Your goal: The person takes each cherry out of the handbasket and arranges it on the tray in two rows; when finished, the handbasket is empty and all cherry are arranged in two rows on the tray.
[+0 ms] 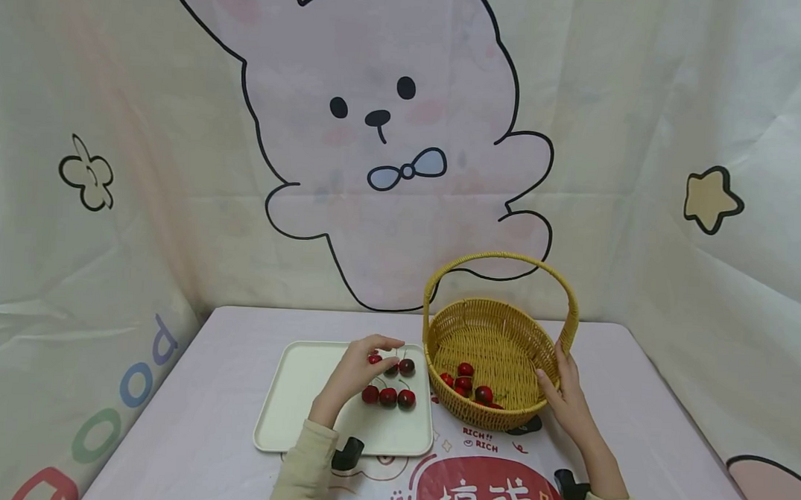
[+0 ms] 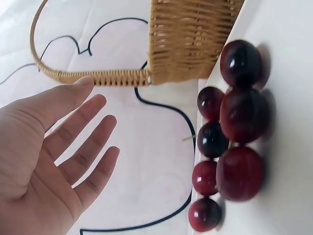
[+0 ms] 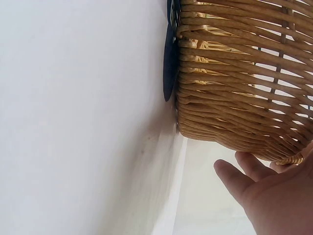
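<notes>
**Cherries on the tray, more in the basket**

A cluster of dark red, glossy cherries lies on the right part of a cream tray, some with thin stems. Just beside the tray stands a woven yellow basket, upright with its handle arched overhead, holding several more cherries.

Glossy cherries, woven wicker basket
</notes>
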`<state>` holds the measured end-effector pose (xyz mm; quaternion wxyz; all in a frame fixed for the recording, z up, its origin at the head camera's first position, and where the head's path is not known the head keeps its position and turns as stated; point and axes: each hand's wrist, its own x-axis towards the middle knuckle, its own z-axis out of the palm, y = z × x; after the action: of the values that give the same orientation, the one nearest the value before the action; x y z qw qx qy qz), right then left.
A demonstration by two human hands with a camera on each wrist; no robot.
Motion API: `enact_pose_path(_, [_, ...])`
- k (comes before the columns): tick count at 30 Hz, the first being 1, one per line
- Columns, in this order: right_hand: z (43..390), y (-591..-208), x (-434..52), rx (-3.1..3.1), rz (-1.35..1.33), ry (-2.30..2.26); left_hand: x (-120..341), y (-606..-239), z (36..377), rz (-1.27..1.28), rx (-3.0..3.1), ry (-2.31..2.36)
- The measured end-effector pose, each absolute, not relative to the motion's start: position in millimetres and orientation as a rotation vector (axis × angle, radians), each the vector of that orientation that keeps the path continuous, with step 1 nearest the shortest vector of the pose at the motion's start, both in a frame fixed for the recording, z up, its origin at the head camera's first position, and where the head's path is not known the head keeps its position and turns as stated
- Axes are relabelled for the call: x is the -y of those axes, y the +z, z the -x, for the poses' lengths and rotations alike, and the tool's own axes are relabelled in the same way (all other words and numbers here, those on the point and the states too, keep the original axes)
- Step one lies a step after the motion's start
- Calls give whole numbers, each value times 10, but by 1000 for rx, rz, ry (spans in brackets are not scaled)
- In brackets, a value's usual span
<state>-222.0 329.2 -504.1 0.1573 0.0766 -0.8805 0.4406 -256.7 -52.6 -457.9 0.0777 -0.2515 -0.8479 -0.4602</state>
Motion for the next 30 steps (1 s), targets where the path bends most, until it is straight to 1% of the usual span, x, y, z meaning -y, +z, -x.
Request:
enact_pose_path(12, [2219,-5038,-3290,2532,-212,1269,73,-4539,2545,1014,2624,-1390])
enact_pose_path(23, [2222,-5043,-3295,2522,-219,1265,-316,-4605,2664,1277,2620,-1319])
enact_pose_path(30, [2227,-5051,-3300,2525,-209,1267,-495,-4674,2752,1316,2679,-1279])
